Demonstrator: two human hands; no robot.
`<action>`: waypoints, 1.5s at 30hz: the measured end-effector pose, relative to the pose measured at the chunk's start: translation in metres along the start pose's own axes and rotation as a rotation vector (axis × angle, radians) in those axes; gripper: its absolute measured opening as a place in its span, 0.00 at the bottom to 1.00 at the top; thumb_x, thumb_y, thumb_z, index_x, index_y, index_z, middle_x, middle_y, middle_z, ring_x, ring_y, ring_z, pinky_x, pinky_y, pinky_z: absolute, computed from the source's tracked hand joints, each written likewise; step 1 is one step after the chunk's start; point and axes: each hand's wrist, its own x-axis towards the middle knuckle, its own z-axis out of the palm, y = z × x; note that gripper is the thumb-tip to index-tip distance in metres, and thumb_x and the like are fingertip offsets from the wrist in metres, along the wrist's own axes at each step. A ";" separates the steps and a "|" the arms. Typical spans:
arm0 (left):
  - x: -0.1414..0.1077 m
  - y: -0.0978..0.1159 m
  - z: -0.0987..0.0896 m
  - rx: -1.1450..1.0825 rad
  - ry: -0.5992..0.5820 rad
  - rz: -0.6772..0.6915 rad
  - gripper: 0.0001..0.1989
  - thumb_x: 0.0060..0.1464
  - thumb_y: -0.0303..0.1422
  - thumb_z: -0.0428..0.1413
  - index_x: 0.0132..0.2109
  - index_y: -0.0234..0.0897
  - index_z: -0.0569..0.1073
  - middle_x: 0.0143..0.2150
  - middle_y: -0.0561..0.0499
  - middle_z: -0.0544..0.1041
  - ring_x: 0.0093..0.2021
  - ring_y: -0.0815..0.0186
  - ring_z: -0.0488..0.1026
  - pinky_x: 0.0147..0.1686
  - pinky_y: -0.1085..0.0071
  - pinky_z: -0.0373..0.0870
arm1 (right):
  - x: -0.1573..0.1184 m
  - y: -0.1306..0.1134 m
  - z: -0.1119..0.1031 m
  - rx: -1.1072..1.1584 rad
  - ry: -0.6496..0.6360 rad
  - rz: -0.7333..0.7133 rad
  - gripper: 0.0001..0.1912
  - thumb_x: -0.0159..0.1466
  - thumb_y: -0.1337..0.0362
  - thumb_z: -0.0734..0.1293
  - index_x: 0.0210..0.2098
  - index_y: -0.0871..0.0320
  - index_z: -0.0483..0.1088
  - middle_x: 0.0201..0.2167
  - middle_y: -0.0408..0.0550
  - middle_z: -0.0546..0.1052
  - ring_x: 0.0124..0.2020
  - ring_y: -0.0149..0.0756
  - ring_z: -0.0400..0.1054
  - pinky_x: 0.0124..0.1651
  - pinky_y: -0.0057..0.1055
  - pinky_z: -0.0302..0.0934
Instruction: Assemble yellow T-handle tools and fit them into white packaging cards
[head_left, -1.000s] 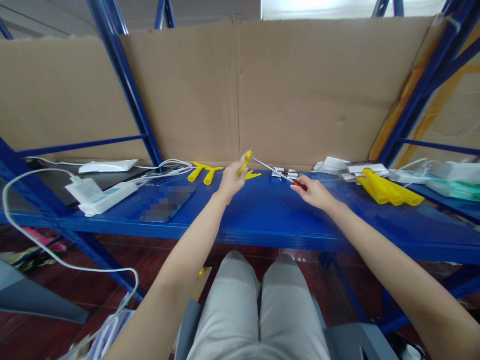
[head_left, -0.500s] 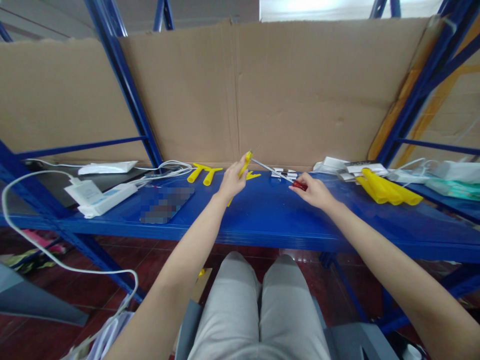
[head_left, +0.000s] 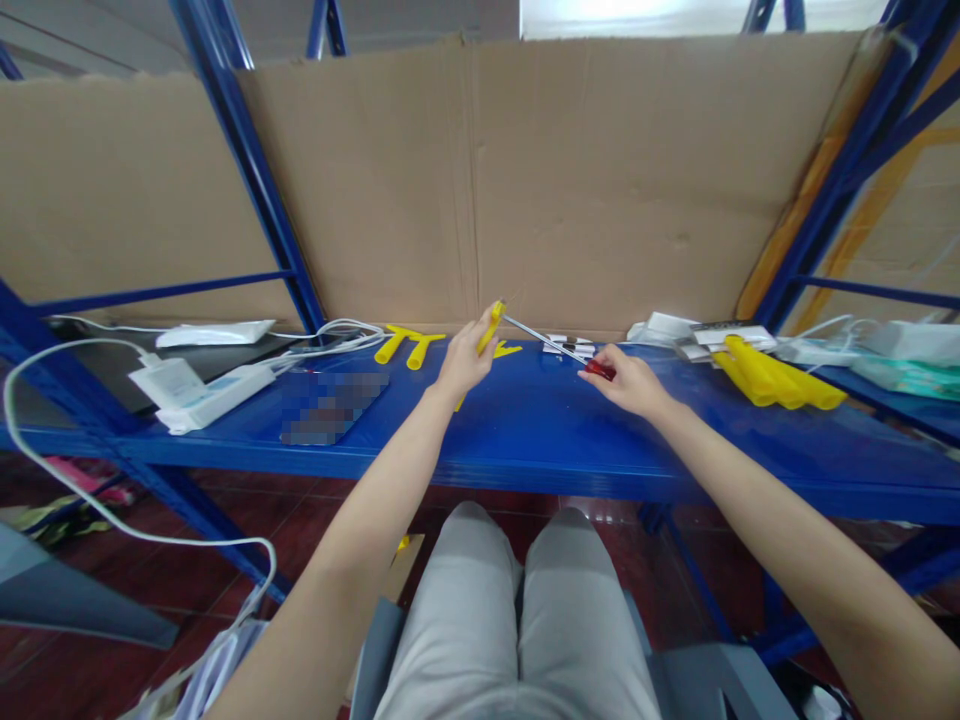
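My left hand [head_left: 466, 358] is closed around a yellow plastic handle [head_left: 492, 325], held raised above the blue shelf; a thin wire-like line sticks up from its top. My right hand [head_left: 628, 382] grips a screwdriver by its red handle [head_left: 599, 370]. The long metal shaft [head_left: 546, 338] slants up and left, and its tip meets the top end of the yellow handle. Behind my left hand another yellow piece [head_left: 508, 350] shows in part. Small metal-and-white parts [head_left: 568, 346] lie at the back, behind the shaft.
Yellow T-shaped pieces [head_left: 409, 346] lie left of my hands; several yellow tubes [head_left: 780, 378] are piled right. A blurred flat device [head_left: 334, 408], a power strip [head_left: 216, 398] and white cables sit at left. Cardboard [head_left: 600, 190] walls off the back of the blue shelf [head_left: 555, 440].
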 end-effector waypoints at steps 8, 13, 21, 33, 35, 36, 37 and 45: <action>-0.001 0.001 0.000 0.038 0.022 0.000 0.22 0.58 0.30 0.49 0.60 0.36 0.66 0.47 0.44 0.77 0.49 0.58 0.73 0.51 0.60 0.69 | 0.000 0.000 0.000 0.001 -0.002 -0.005 0.12 0.59 0.51 0.64 0.33 0.53 0.63 0.28 0.48 0.76 0.29 0.42 0.71 0.29 0.32 0.60; -0.001 0.001 0.000 0.039 0.035 0.006 0.22 0.58 0.30 0.49 0.59 0.36 0.66 0.48 0.44 0.77 0.49 0.58 0.73 0.52 0.61 0.68 | 0.000 -0.002 -0.002 -0.006 -0.022 -0.014 0.13 0.59 0.50 0.64 0.33 0.53 0.63 0.27 0.47 0.75 0.28 0.41 0.70 0.28 0.31 0.58; 0.000 0.000 -0.001 0.046 0.019 0.001 0.23 0.57 0.29 0.50 0.60 0.38 0.66 0.50 0.44 0.76 0.50 0.58 0.73 0.52 0.60 0.68 | 0.000 -0.006 -0.003 -0.014 -0.070 -0.002 0.12 0.60 0.51 0.63 0.33 0.53 0.63 0.27 0.47 0.76 0.26 0.39 0.69 0.27 0.30 0.56; 0.000 -0.002 0.001 0.010 0.027 -0.011 0.23 0.57 0.30 0.50 0.60 0.38 0.66 0.49 0.44 0.77 0.52 0.57 0.72 0.54 0.58 0.67 | 0.000 -0.009 -0.005 -0.022 -0.135 0.019 0.13 0.61 0.50 0.61 0.33 0.53 0.63 0.24 0.46 0.74 0.24 0.38 0.67 0.26 0.30 0.54; 0.000 0.000 0.001 0.001 0.033 -0.014 0.23 0.57 0.30 0.50 0.60 0.38 0.66 0.49 0.44 0.77 0.52 0.57 0.72 0.55 0.58 0.66 | 0.000 -0.010 -0.006 -0.027 -0.145 0.027 0.13 0.61 0.50 0.61 0.33 0.53 0.63 0.24 0.46 0.74 0.24 0.38 0.68 0.26 0.30 0.54; 0.000 0.000 0.001 -0.004 0.036 -0.014 0.23 0.57 0.30 0.50 0.60 0.38 0.66 0.49 0.44 0.77 0.53 0.57 0.72 0.55 0.58 0.66 | 0.000 -0.010 -0.006 -0.029 -0.145 0.027 0.13 0.61 0.50 0.61 0.33 0.53 0.63 0.24 0.46 0.74 0.24 0.38 0.67 0.26 0.30 0.54; 0.000 0.001 0.000 -0.008 0.038 -0.013 0.23 0.57 0.29 0.50 0.61 0.38 0.66 0.49 0.44 0.77 0.53 0.57 0.72 0.55 0.58 0.66 | 0.000 -0.010 -0.006 -0.032 -0.143 0.024 0.13 0.61 0.50 0.61 0.33 0.53 0.63 0.24 0.46 0.74 0.24 0.38 0.67 0.26 0.30 0.54; 0.000 0.002 -0.001 -0.030 0.022 -0.007 0.25 0.57 0.29 0.50 0.62 0.39 0.64 0.49 0.45 0.77 0.53 0.57 0.72 0.55 0.59 0.66 | 0.000 -0.010 -0.005 -0.096 -0.132 0.028 0.12 0.60 0.51 0.63 0.32 0.53 0.64 0.26 0.47 0.75 0.27 0.40 0.70 0.28 0.31 0.55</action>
